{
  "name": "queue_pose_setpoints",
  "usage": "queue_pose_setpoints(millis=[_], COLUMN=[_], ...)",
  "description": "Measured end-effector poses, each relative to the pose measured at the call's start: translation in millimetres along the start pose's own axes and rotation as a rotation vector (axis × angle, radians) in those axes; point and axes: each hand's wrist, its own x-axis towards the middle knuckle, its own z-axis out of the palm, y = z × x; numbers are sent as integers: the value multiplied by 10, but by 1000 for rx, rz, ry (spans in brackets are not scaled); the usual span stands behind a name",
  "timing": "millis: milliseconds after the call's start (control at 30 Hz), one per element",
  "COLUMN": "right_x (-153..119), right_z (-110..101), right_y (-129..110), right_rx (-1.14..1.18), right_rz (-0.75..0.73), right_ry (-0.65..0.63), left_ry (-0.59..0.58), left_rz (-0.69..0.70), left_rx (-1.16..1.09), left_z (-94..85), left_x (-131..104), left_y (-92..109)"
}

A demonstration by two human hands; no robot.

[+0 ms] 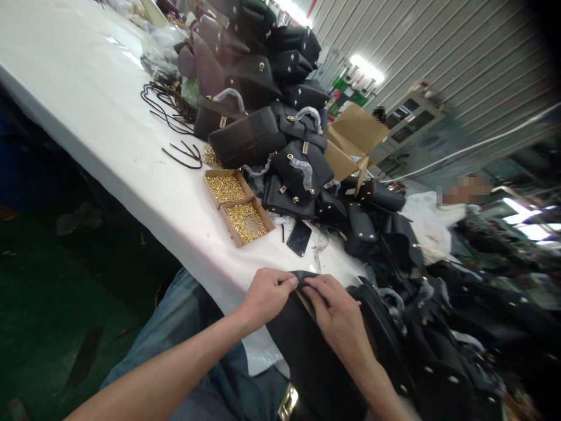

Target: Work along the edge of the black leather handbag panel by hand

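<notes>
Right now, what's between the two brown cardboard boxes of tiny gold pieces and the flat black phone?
The head view shows a thin dark stick lying on the white table, with crumpled pale wrapping just beyond it.

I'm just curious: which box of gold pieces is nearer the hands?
The box nearer the phone; the other box lies farther off, by the gold pile.

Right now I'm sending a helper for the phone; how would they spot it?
On the white table find the two open boxes of gold pieces. Beside them, to the right, lies the smartphone: flat and glossy, unlike the gold-fitted black handbags.
</notes>
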Motion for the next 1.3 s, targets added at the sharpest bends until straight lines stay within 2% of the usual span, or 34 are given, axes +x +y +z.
queue_pose_setpoints(millis=[100,167,433,667,833,967,1133,1300], right_x=[-46,-75,-94,18,91,123,156,141], right_z=[41,72,55,-52,-76,-104,-130,-91], right_y=[-52,-59,-18,-120,-113,-107,-65,10], right_rx=[-11,-27,-166,-395,-488,-577,-622,-556], right_rz=[24,-28,-238,-205,-247,-318,-368,-339], right_ry=[98,121,59,-62,-86,-129,-141,-94], left_ry=[14,20,70,112,28,-62,-67,-49], left_rz=[-29,-39,-41,-163,-270,-332,-317,-291], left_rx=[-16,-43,-172,-269,-355,-333,-316,-347], left_z=[11,27,136,208,102,-2,7,41], left_x=[-21,-43,-59,120,282,378,447,433], left_y=[6,1,-85,-118,-138,-198,-254,-260])
